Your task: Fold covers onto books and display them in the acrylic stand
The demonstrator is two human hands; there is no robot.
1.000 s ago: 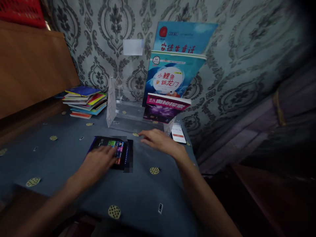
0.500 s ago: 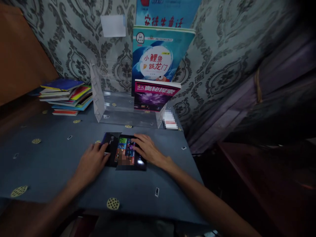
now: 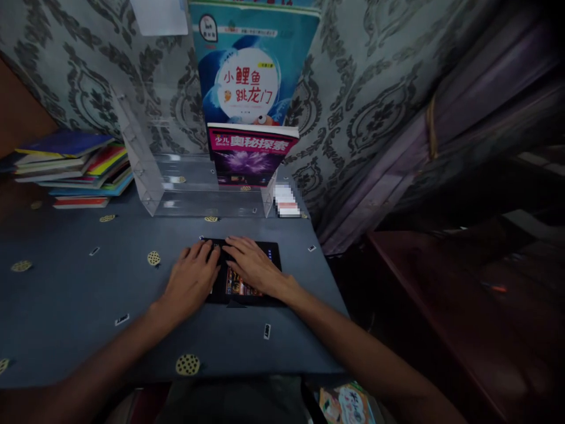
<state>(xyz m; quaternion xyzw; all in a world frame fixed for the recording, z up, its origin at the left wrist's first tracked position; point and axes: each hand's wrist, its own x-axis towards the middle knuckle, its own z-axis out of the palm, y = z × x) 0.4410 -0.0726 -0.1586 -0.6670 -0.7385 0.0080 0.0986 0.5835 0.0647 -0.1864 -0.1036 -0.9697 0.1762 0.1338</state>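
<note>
A dark book [image 3: 241, 287] with small colourful pictures lies flat on the blue patterned tablecloth [image 3: 150, 347]. My left hand [image 3: 192, 274] rests over its left part, palm down, with the fingers stretched forward. Across the book's middle and upper part lies my right hand [image 3: 251, 262], fingers spread and flat. The two hands' fingertips are close together near the far edge. Much of the book's surface is hidden under them, and I cannot tell whether it is open.
Behind the book stands a clear acrylic stepped rack [image 3: 189, 203]. It holds a magenta-and-purple book [image 3: 247, 156] in front of a blue-green book [image 3: 258, 59]. A pile of books [image 3: 79, 168] is at the left. A pixelated white item [image 3: 286, 200] lies right of the rack.
My left hand has moved right and forward over the book, nearer my right hand. My right hand now covers more of the pictures. The camera view has shifted, with the rack sitting further left.
</note>
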